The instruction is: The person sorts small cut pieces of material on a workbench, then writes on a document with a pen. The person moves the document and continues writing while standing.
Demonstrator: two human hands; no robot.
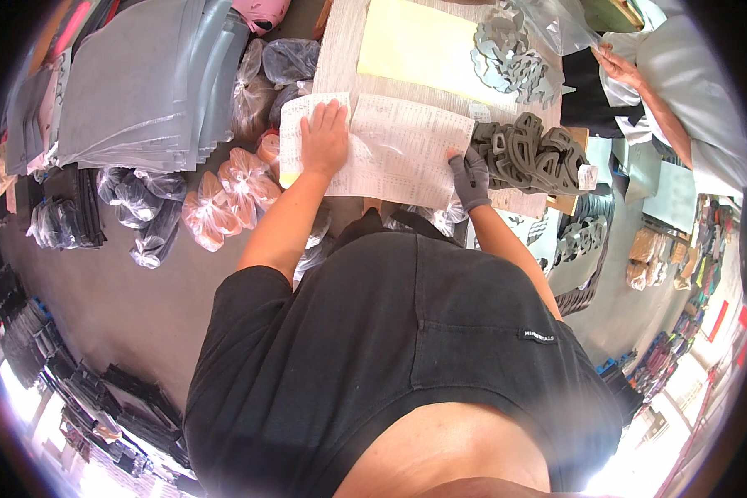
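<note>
A wide printed paper sheet (407,137), creased and covered with small table-like print, lies across the near edge of the table in front of me. My left hand (325,141), bare, rests flat on its left part with the fingers stretched out. At the sheet's right edge is my right hand (471,178) in a grey glove with a bare thumb tip; the thumb lies on the paper and the fingers bend at its edge. Just right of that hand sits a pile of dark grey cut-out foam pieces (531,153). Beyond the sheet lies a yellow sheet (415,46).
Lighter grey cut-out pieces (510,62) lie at the table's far right. Another person's hand (618,66) holds clear plastic there. Large grey sheets (133,83) are stacked at the left, with filled plastic bags (224,195) on the floor. A dark-edged basket (577,286) stands right.
</note>
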